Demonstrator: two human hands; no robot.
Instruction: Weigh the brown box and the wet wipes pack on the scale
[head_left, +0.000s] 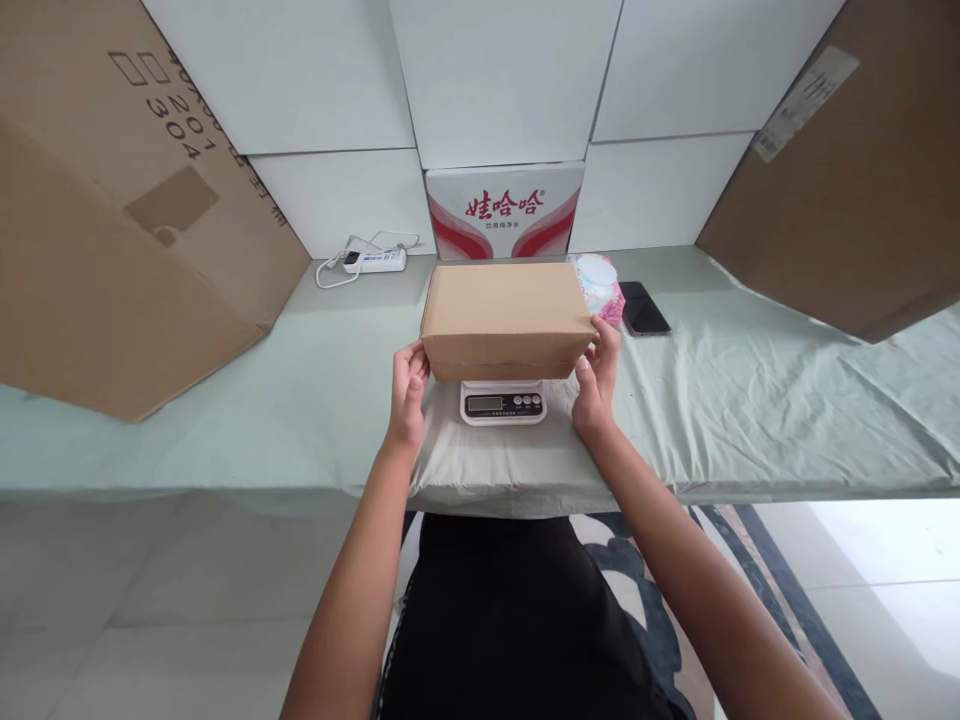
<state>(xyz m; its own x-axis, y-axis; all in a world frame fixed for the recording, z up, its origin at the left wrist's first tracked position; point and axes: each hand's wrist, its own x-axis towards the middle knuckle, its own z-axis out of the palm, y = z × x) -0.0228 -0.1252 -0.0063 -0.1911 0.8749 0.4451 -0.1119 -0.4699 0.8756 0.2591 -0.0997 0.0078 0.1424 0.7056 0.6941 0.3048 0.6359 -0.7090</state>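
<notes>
A closed brown cardboard box (506, 305) is held level between my two hands, over a white digital kitchen scale (504, 404). My left hand (409, 385) grips the box's near left corner, fingers against its side. At the near right corner, my right hand (598, 372) has its fingers along the side and the thumb toward the front. Only the scale's front panel, with its small display and buttons, shows below the box; its weighing plate is hidden. Whether the box rests on the scale or hangs just above it, I cannot tell.
A power strip (375, 261) with a white cord lies back left. Behind the box stands a white-and-red carton (505, 210). A pink floral packet (600, 288) and a black phone (644, 308) lie to its right. Large cardboard sheets (142, 230) flank the cloth-covered table (322, 430).
</notes>
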